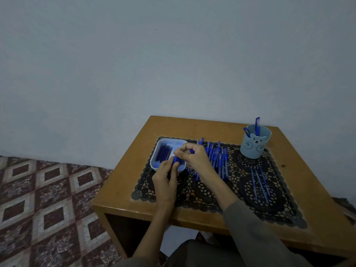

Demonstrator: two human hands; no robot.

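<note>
We hold a blue pen in both hands, right over the near edge of the tray. Our left hand curls its fingers round the low end of the pen, and our right hand pinches the top end. It looks like we are pulling the pen apart or putting it together; we cannot tell which. To do it well, we think we should hold the pen straight, grip close to the join, and pull or push gently so the thin part inside does not bend. Working over the tray means nothing can roll off the table. The tray holds dark blue refills lying side by side. The bear cup at the far right has two pens standing in it. Between the tray and the cup lies a pile of pens on the black mat.
</note>
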